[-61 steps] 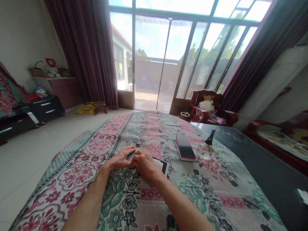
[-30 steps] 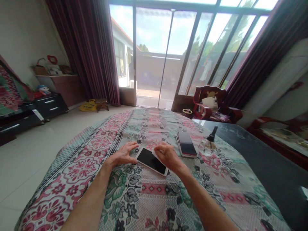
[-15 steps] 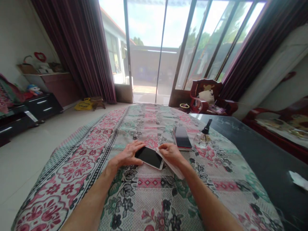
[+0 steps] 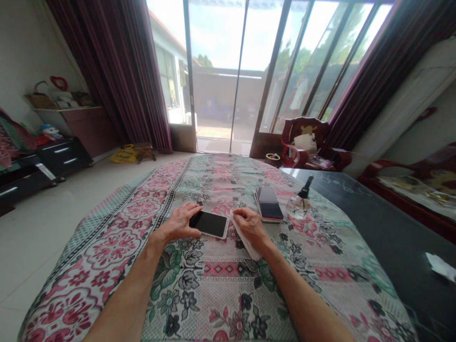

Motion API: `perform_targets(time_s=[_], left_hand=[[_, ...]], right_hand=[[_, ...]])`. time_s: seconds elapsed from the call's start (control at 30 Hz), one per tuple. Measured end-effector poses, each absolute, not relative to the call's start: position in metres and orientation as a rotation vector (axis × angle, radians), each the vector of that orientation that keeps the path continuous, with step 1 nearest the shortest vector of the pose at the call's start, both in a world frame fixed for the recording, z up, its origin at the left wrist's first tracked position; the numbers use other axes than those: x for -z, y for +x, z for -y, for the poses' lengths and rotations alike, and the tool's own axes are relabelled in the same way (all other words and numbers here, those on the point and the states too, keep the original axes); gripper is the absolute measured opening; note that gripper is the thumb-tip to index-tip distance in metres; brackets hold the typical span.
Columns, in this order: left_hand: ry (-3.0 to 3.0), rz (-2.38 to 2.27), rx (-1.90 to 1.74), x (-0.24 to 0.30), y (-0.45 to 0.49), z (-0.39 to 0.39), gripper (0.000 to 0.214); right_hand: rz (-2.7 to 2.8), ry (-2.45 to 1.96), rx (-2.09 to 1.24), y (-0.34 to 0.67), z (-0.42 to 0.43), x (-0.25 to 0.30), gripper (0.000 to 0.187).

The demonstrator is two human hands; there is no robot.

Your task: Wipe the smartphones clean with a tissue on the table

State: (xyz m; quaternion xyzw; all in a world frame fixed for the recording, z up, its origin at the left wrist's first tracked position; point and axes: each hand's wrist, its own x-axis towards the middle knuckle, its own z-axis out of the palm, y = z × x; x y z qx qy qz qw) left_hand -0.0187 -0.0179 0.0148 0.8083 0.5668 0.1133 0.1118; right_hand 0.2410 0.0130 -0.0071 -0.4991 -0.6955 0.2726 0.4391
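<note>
A white-framed smartphone (image 4: 210,223) with a dark screen lies face up on the patterned tablecloth (image 4: 228,294). My left hand (image 4: 182,221) grips its left end, thumb along the near edge and fingers at the far edge. Just right of the phone, my right hand (image 4: 249,226) is closed on a white cloth or tissue (image 4: 245,243), which trails under the palm toward the wrist. A small gap separates this hand from the phone. Beyond the right hand rest stacked phones (image 4: 270,204), the top one dark-screened.
A clear spray bottle (image 4: 299,205) with a black nozzle stands right of the stacked phones. A crumpled white tissue (image 4: 441,266) lies on the dark surface (image 4: 377,223) at right. A red wooden chair (image 4: 306,137) stands by the glass doors.
My left hand has moved the phone left and slightly away from me, turning it a little. The right hand, still holding the white cloth, is now apart from the phone's right end.
</note>
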Motion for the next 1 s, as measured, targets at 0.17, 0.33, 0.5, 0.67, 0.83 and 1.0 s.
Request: perform_targets(time_s=[0.17,0.33,0.5,0.67,0.83,1.0], left_hand=[[2.540,-1.517,-0.342,-0.014,0.019,0.024,0.076],[2.563,-1.403,-0.401,-0.012,0.031,0.027,0.067],[2.505,-1.439,-0.499,-0.013,0.026,0.026,0.068],[2.263,-1.412,-0.702,-0.030,0.016,0.026,0.069],[2.030,-1.333,-0.729,-0.044,0.006,0.027,0.067],[1.986,-1.333,-0.690,-0.045,0.003,0.027,0.067]], right_hand=[[1.801,-1.216,-0.566,0.240,-0.011,0.009,0.019],[1.825,-1.212,-0.526,0.239,-0.011,0.010,0.020],[1.735,-1.236,-0.592,0.240,-0.012,0.012,0.021],[1.664,-1.248,-0.662,0.240,-0.012,0.010,0.021],[1.670,-1.252,-0.649,0.240,-0.010,0.009,0.021],[1.683,-1.237,-0.632,0.240,-0.011,0.010,0.021]])
